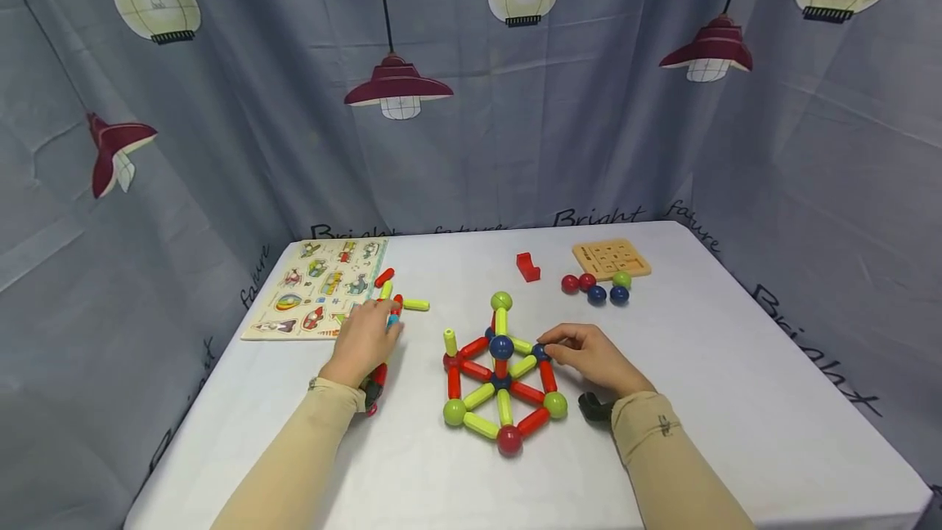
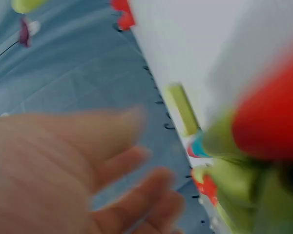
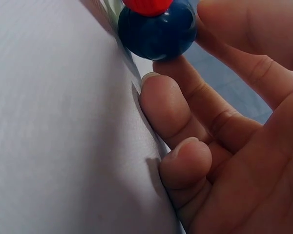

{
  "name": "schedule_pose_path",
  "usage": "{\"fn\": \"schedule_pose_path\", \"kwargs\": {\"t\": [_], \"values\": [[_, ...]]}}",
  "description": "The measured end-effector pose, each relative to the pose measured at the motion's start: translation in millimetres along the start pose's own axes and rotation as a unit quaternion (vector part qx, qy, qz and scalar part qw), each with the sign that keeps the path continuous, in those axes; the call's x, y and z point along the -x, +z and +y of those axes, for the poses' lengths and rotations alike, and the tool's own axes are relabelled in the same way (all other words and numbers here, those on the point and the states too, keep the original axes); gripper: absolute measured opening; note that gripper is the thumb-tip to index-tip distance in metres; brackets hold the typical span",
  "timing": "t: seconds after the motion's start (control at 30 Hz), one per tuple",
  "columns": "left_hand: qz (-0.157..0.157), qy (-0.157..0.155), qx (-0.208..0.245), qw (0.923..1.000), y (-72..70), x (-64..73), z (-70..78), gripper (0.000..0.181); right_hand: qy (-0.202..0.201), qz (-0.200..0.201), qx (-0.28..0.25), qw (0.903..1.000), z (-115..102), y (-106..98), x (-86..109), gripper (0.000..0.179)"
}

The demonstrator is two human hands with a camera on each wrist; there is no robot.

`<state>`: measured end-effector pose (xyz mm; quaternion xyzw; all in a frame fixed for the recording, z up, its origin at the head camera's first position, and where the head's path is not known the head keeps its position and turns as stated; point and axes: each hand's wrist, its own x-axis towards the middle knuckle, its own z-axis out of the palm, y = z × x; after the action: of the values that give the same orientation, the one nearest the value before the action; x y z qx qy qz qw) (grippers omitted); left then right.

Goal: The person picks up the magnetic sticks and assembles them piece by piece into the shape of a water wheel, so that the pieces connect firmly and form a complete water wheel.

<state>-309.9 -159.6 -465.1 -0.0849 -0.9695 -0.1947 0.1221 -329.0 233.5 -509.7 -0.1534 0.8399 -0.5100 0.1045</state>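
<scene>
My right hand (image 1: pixel 586 356) pinches a dark blue ball (image 3: pixel 158 31) at the right corner of a structure of coloured rods and balls. The structure is a flat ring with spokes meeting at a central blue ball (image 1: pixel 500 381). Another blue ball (image 1: pixel 501 348) tops an upright red rod, and a green ball (image 1: pixel 501 301) tops a yellow-green rod at the back. A bare yellow-green rod (image 1: pixel 450 342) stands at the left. Over a pile of loose red and yellow-green rods (image 2: pixel 278 112), my left hand (image 1: pixel 364 342) has its fingers apart and holds nothing.
A picture puzzle board (image 1: pixel 316 289) lies at the back left, beside a loose yellow-green rod (image 1: pixel 416 305). At the back are a red block (image 1: pixel 527 267), a wooden board (image 1: pixel 612 258) and several loose balls (image 1: pixel 597 295). Patterned curtains (image 1: pixel 456 162) surround the white table (image 1: pixel 736 366).
</scene>
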Motion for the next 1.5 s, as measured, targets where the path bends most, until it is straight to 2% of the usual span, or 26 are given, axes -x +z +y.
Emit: {"fn": "schedule_pose_path", "kwargs": {"t": [0.03, 0.1, 0.17, 0.27, 0.4, 0.57, 0.63, 0.8, 1.0, 1.2, 1.4, 1.5], "values": [[-0.005, -0.005, -0.032, 0.9995, -0.1, -0.9, -2.4, 0.037, 0.001, 0.001, -0.001, 1.0000, 0, 0, 0.0, 0.020], [-0.037, -0.007, -0.062, 0.9974, 1.5, -1.9, -4.9, 0.042, 0.004, 0.003, -0.002, 1.0000, 0, -1, 0.2, 0.019], [-0.062, -0.003, -0.058, 0.9964, 4.8, -3.0, -5.5, 0.041, 0.004, 0.005, -0.003, 1.0000, 0, -2, 0.6, 0.019], [-0.074, -0.014, -0.042, 0.9963, 10.6, -3.9, -5.6, 0.037, 0.000, 0.003, -0.003, 1.0000, 0, 0, 0.1, 0.020], [-0.068, -0.031, -0.040, 0.9964, 15.4, -1.2, -5.9, 0.038, -0.002, 0.000, 0.002, 1.0000, 1, 4, -1.3, 0.019], [-0.040, -0.052, -0.107, 0.9921, 11.5, 5.3, -0.6, 0.051, 0.003, 0.000, 0.010, 0.9999, -2, 5, -2.3, 0.018], [-0.046, -0.064, -0.119, 0.9897, 9.2, 6.3, 3.1, 0.049, 0.003, 0.003, 0.011, 0.9999, -4, 4, -2.2, 0.018], [-0.070, -0.079, -0.092, 0.9902, 8.6, 4.7, 10.1, 0.029, 0.000, 0.007, 0.013, 0.9999, -8, 0, -1.2, 0.018], [-0.046, -0.091, -0.081, 0.9915, 10.5, 6.4, 9.2, 0.023, 0.006, 0.003, 0.013, 0.9999, -7, -1, -1.6, 0.019], [-0.054, -0.086, -0.071, 0.9923, 5.4, 6.6, 9.5, 0.021, 0.009, 0.004, 0.015, 0.9998, -7, 1, -1.6, 0.019], [-0.026, -0.049, -0.068, 0.9961, -0.6, 4.2, 17.3, 0.031, 0.013, 0.007, 0.011, 0.9998, -5, 1, -1.2, 0.019], [-0.026, -0.044, -0.054, 0.9972, 0.4, 4.7, 17.5, 0.031, 0.014, 0.005, 0.004, 0.9999, -3, 1, -1.6, 0.019]]}}
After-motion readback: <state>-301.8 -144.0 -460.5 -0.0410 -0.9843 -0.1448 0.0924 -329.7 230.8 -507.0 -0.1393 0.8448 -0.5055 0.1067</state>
